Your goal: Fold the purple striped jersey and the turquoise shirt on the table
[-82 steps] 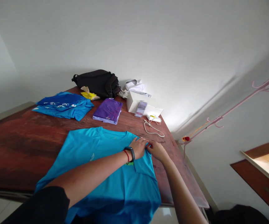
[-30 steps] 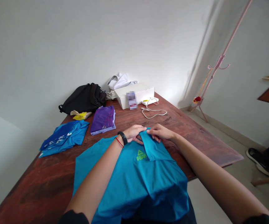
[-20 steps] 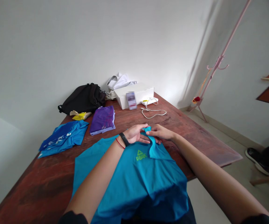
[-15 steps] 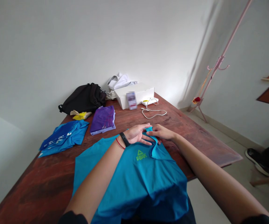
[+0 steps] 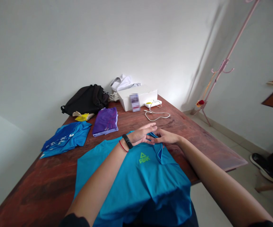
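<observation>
A turquoise T-shirt (image 5: 131, 186) with a green logo lies spread on the dark wooden table (image 5: 198, 138) in front of me. My left hand (image 5: 142, 134), with a black band and a red string on the wrist, rests at the shirt's far edge with its fingers spread. My right hand (image 5: 166, 137) meets it there and pinches the shirt's sleeve, which stands up in a narrow fold.
Further back lie a blue shirt (image 5: 64, 138), a folded purple garment (image 5: 105, 121), a black backpack (image 5: 85, 99), a yellow item (image 5: 83, 117), a white box (image 5: 138, 96) and a white cable (image 5: 156, 115). A pink coat stand (image 5: 223, 63) stands right. Another person's shoe (image 5: 260, 160) is at the far right.
The sleeve that lay folded flat over the shirt has been lifted and turned up on edge. My left hand's fingers have opened and spread. The view swung right since the earliest frame.
</observation>
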Demonstrator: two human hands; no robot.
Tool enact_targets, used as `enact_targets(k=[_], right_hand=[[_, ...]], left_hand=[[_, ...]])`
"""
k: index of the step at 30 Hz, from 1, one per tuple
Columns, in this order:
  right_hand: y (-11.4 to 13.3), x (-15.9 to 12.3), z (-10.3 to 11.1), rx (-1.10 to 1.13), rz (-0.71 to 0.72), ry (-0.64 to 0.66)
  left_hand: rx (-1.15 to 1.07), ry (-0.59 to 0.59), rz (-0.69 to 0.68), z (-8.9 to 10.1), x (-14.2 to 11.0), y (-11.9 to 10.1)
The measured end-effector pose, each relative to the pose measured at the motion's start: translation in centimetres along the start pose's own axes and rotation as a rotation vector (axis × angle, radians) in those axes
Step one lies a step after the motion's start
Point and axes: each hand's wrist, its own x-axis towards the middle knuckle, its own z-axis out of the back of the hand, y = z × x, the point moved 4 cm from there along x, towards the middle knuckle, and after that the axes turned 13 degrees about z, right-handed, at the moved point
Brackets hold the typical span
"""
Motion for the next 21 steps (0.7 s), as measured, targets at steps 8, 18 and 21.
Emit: enact_targets(k=[8,18,21], right_hand=[[-0.1,-0.2,-0.3,0.112,-0.048,-0.011],[0.0,-0.3,0.7,0.221,0.017,-0.235],[-0.2,-0.2,0.8,0.243,0.035,-0.295]], left_hand=[[0.208,-0.253,-0.022,0.6,0.8,0.1],[0.353,-0.338,0.382,1.6,0.7,1.8],[0.24,-0.094,0.505,0.5,0.9,3.2]])
